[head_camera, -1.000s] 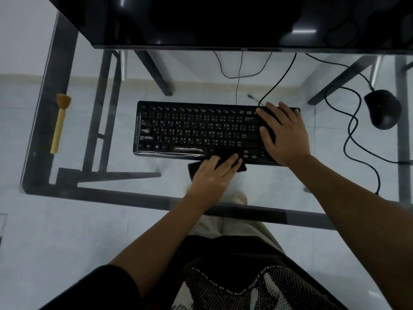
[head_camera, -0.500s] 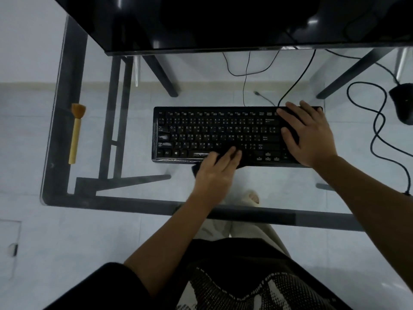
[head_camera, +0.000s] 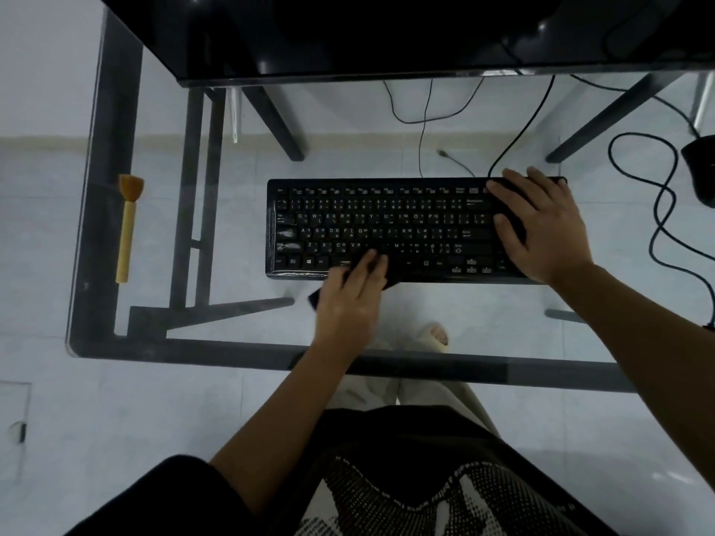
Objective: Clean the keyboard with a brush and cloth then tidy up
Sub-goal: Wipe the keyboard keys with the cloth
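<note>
A black keyboard (head_camera: 387,226) lies on the glass desk (head_camera: 240,326). My left hand (head_camera: 348,299) presses a dark cloth (head_camera: 315,297) flat against the keyboard's front edge near the space bar; only the cloth's corners show from under the hand. My right hand (head_camera: 541,222) rests flat on the keyboard's right end, fingers spread. A brush (head_camera: 127,226) with a yellow wooden handle and brown bristles lies apart at the desk's left edge.
A black monitor (head_camera: 387,32) stands at the back. A black mouse (head_camera: 700,172) with a looping cable (head_camera: 657,210) sits at the far right. Thin cables run behind the keyboard. The desk frame, my legs and a foot show through the glass.
My left hand has slid the cloth leftward along the keyboard's front rows. My right hand has stayed on the right end. The camera view has shifted left.
</note>
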